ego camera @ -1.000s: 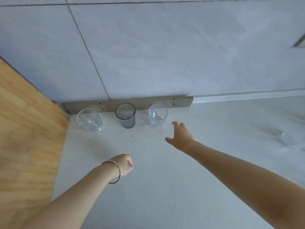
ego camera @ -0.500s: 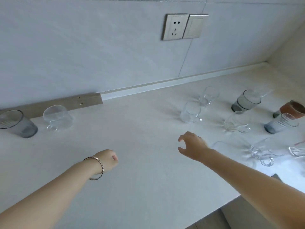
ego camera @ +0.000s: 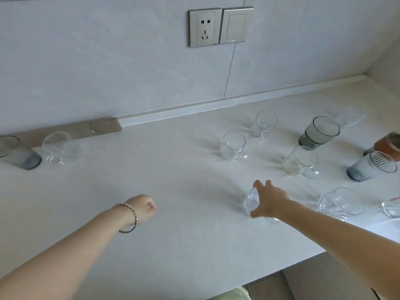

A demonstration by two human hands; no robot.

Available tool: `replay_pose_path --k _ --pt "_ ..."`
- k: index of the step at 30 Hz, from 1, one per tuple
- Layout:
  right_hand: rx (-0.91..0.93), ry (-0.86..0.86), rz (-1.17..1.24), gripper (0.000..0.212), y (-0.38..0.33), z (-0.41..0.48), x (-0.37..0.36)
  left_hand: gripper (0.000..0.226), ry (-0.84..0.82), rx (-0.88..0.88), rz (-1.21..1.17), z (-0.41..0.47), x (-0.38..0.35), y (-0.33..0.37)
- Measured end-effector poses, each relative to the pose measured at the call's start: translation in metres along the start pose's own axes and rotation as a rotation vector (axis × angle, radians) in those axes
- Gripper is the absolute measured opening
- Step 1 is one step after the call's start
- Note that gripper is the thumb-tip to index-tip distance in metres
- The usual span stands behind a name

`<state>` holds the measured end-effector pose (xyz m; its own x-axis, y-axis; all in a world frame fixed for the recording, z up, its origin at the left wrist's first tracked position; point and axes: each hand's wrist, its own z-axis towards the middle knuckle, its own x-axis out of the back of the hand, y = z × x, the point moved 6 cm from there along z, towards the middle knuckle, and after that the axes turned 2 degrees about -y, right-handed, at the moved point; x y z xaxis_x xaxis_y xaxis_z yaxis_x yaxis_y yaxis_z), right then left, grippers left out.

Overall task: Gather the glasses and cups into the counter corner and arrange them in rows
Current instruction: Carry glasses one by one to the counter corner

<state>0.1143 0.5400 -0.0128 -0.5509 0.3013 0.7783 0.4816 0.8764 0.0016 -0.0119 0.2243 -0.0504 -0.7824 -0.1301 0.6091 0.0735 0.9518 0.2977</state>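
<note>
A: What is the right hand (ego camera: 269, 200) doing?

B: It is wrapped around a small see-through glass cup (ego camera: 252, 200) on the white table (ego camera: 173, 234). Fingers sit on the far side and the thumb on the near side. The cup looks empty.

A: And the left hand (ego camera: 141, 207)?

B: It is curled into a loose fist and holds nothing. It hangs over the table, well apart from every cup.

A: Where are the other cups?

B: Far left, by the wall, stand a grey ribbed glass (ego camera: 18, 152) and a clear glass mug (ego camera: 61, 148), side by side. On the right are more: a clear mug with a handle (ego camera: 232, 146), a clear tumbler (ego camera: 264, 124), another clear mug (ego camera: 300, 162), a wide smoky grey glass (ego camera: 320, 133), a blue-grey ribbed glass (ego camera: 372, 168) and a brown cup (ego camera: 387, 146). All of them that I can see into look empty.
</note>
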Motion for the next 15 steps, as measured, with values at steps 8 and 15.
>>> replay_pose_path --k 8,15 --pt "0.215 0.101 0.117 0.087 -0.128 0.012 0.049 0.014 0.032 0.094 -0.024 -0.020 0.027 -0.059" --pt "0.415 0.149 0.110 0.081 -0.297 0.040 0.076 0.017 0.059 0.125 -0.094 -0.015 0.080 -0.131"
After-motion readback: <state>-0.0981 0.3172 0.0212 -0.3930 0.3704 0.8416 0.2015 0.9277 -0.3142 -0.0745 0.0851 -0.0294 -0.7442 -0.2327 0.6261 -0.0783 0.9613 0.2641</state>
